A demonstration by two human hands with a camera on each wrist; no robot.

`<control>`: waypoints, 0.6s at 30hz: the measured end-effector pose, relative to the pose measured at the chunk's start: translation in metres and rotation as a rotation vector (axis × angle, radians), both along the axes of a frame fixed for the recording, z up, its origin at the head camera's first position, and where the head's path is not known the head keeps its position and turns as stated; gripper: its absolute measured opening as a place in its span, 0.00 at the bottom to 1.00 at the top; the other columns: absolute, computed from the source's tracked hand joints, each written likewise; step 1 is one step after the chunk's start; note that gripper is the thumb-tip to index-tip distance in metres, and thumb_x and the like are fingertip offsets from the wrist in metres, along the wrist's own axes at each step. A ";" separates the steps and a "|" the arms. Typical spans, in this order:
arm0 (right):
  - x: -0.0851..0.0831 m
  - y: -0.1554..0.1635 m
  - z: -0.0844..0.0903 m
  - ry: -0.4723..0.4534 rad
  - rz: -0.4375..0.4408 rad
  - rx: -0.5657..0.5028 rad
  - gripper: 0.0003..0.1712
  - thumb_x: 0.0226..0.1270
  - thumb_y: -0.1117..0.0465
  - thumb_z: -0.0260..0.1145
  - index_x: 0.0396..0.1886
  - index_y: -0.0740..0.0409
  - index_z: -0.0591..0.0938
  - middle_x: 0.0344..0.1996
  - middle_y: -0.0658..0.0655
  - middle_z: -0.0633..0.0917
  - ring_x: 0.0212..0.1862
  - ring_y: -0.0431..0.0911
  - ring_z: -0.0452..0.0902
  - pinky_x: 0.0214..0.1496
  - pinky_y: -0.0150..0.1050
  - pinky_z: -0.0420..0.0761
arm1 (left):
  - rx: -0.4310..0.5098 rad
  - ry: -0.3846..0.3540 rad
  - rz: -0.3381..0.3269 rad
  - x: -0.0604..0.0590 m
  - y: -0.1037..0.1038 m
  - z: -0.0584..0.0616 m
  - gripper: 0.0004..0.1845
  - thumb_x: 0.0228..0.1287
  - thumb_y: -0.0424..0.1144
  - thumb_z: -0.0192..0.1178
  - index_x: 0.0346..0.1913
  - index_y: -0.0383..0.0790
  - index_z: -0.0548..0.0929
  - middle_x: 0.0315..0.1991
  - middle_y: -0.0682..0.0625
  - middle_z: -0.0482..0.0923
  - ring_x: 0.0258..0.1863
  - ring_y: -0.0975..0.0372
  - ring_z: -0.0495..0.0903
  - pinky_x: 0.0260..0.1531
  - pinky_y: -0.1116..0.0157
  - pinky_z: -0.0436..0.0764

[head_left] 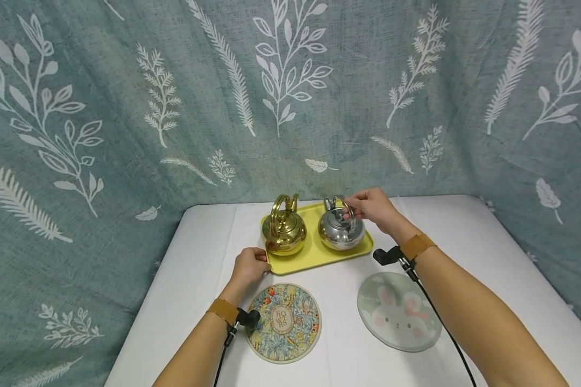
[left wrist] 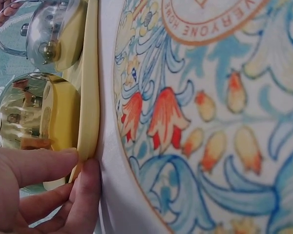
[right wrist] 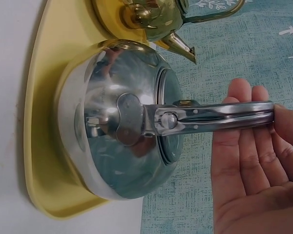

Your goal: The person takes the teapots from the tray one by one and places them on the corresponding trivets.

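Observation:
A yellow tray (head_left: pixel 319 257) at the back of the table carries a gold kettle (head_left: pixel 284 230) on the left and a silver kettle (head_left: pixel 341 230) on the right. My left hand (head_left: pixel 259 265) pinches the tray's front-left rim (left wrist: pixel 90 97) between thumb and fingers (left wrist: pixel 44 165). Over the silver kettle (right wrist: pixel 122 136), my right hand (head_left: pixel 360 206) holds the upright metal handle (right wrist: pixel 210 118), thumb on one side and fingers (right wrist: pixel 249 146) on the other. The kettle still stands on the tray (right wrist: pixel 44 122), and the gold kettle (right wrist: pixel 151 17) is just behind it.
Two round mats lie in front of the tray: a floral one (head_left: pixel 283 322) by my left wrist and a pale green bunny one (head_left: pixel 398 310) by my right. The white table (head_left: pixel 489 258) is backed by a leaf-printed cloth (head_left: pixel 290 97).

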State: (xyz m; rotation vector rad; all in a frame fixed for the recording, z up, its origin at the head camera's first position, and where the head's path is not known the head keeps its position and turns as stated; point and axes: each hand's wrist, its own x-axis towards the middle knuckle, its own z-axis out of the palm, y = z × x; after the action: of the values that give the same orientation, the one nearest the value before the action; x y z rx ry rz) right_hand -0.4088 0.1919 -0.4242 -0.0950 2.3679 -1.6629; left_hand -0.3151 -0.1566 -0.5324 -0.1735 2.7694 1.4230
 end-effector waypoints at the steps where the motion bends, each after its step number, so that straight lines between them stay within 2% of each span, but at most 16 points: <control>1: 0.000 0.000 0.001 -0.001 0.001 0.002 0.23 0.86 0.57 0.64 0.67 0.72 0.83 0.48 0.64 0.90 0.43 0.45 0.87 0.54 0.46 0.87 | 0.000 -0.001 -0.001 0.000 0.000 0.000 0.20 0.60 0.24 0.73 0.57 0.23 0.86 0.39 0.45 0.84 0.37 0.57 0.81 0.37 0.63 0.83; 7: 0.003 0.003 0.005 -0.004 0.000 0.011 0.22 0.87 0.57 0.63 0.66 0.71 0.83 0.49 0.64 0.89 0.43 0.44 0.87 0.58 0.49 0.86 | 0.000 -0.005 0.002 -0.001 0.001 0.000 0.21 0.61 0.24 0.73 0.57 0.24 0.86 0.39 0.46 0.85 0.37 0.57 0.81 0.36 0.63 0.83; 13: 0.006 0.006 0.007 -0.024 0.003 -0.035 0.23 0.87 0.58 0.62 0.67 0.73 0.81 0.50 0.68 0.90 0.42 0.43 0.90 0.54 0.44 0.88 | -0.011 -0.001 -0.003 -0.001 0.001 -0.001 0.20 0.60 0.24 0.73 0.57 0.24 0.86 0.39 0.45 0.85 0.36 0.57 0.81 0.36 0.64 0.83; 18: 0.011 0.009 0.012 -0.015 0.011 -0.071 0.23 0.88 0.59 0.61 0.68 0.74 0.81 0.53 0.72 0.88 0.46 0.49 0.91 0.51 0.41 0.88 | -0.016 0.002 -0.013 0.000 0.000 -0.001 0.21 0.61 0.25 0.73 0.57 0.23 0.86 0.39 0.45 0.85 0.37 0.57 0.82 0.36 0.63 0.84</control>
State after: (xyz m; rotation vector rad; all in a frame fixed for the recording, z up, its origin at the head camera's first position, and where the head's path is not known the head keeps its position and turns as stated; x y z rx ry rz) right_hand -0.3979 0.2010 -0.4127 -0.1087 2.2937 -1.7367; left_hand -0.3156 -0.1561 -0.5336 -0.1542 2.7783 1.3994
